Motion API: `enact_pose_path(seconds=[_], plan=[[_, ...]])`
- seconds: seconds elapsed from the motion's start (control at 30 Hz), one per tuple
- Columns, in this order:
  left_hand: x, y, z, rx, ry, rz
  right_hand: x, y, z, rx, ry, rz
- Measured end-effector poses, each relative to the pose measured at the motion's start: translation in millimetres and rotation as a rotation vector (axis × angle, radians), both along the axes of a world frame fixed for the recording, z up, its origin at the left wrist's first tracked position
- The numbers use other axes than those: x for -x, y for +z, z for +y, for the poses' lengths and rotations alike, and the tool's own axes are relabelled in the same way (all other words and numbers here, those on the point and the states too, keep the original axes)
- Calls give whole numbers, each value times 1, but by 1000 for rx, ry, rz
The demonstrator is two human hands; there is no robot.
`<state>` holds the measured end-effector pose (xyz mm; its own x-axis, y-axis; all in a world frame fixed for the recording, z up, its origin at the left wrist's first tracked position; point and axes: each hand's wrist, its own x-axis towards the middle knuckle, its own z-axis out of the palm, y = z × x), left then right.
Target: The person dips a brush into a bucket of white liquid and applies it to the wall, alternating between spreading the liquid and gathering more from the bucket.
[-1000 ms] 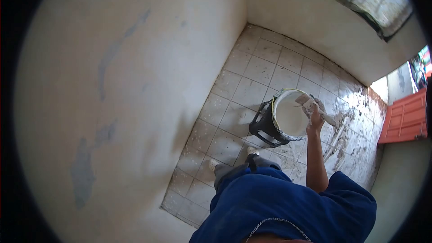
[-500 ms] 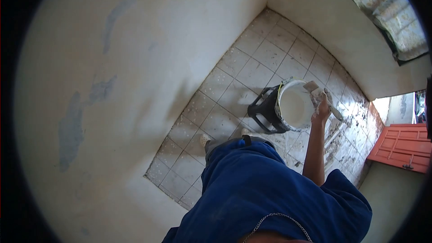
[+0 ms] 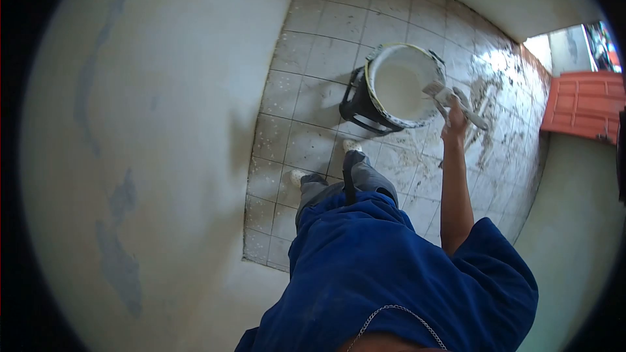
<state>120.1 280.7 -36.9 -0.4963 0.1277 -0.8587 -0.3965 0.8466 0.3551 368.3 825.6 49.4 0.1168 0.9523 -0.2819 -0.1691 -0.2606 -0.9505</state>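
Note:
My right hand (image 3: 456, 116), smeared with white, is closed around a wide paintbrush (image 3: 478, 122). The brush's pale, flat head points left over the near right rim of a bucket (image 3: 373, 94), and its handle sticks out to the right. Off-white paint (image 3: 399, 91) fills part of the bucket. Under the bucket stands a black plastic stool (image 3: 357, 105). I cannot make out whether the bristles touch the rim. My left hand is outside the view.
A pale wall (image 3: 189, 111) with grey patches rises on the left. White spatters and dirty smears mark the tiled floor (image 3: 306, 107). My shoes (image 3: 352, 146) stand close to the stool. At the right is a red panelled door (image 3: 580, 104) beside a bright opening.
My view has tilted and turned, so the bucket now appears higher and further left. The brush has moved nearer to the bucket's rim, still in my right hand.

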Motion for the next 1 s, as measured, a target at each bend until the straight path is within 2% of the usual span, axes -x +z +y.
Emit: enact_pose_path(seconds=[0.13, 0.17, 0.23, 0.4, 0.6, 0.8, 0.87, 0.93, 0.97, 1.0], plan=[[22, -6, 40, -39, -107, 0, -25, -45, 5, -16, 51, -62], [25, -8, 52, -55, -126, 1, -23, -41, 5, 21, 44, -126], [27, -14, 68, -92, -149, 7, -19, -29, -4, 90, 25, -33], [19, -8, 90, -166, -133, 46, -20, -21, -14, 116, 22, 14], [-16, -7, 49, -113, -54, 37, -16, -22, -16, 124, -11, 49], [-62, -11, -20, 137, -6, -47, -24, -61, 20, 87, 71, -27], [-67, -13, -23, 231, -21, -63, -27, -83, 32, 76, 127, -166], [-55, -27, -10, 301, -68, 30, -29, -97, 40, 77, 207, -301], [-39, -37, 3, 271, -111, 165, -26, -102, 42, 80, 260, -362], [-15, -67, 21, 122, -177, 381, -23, -108, 47, 80, 315, -422]])
